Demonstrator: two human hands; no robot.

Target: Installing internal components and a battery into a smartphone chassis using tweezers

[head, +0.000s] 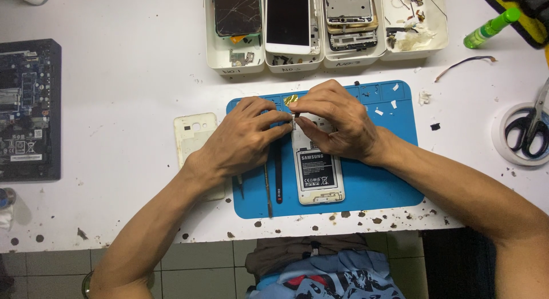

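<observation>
Both hands, the left hand (243,136) and right hand (337,119), are pinching their fingers closed on a small metal part (293,123) at the top of the opened phone (317,176) on the blue mat (389,162); judging by this, a part is being worked at the phone's top edge; the next move is calling for a steady, fine grip.

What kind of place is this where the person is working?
Probably a phone repair bench. Both hands work over an opened white phone with its battery showing, lying on a blue rubber work mat. White plastic trays of cracked screens and phone parts sit behind, and a bare dark circuit board lies nearby.
</observation>
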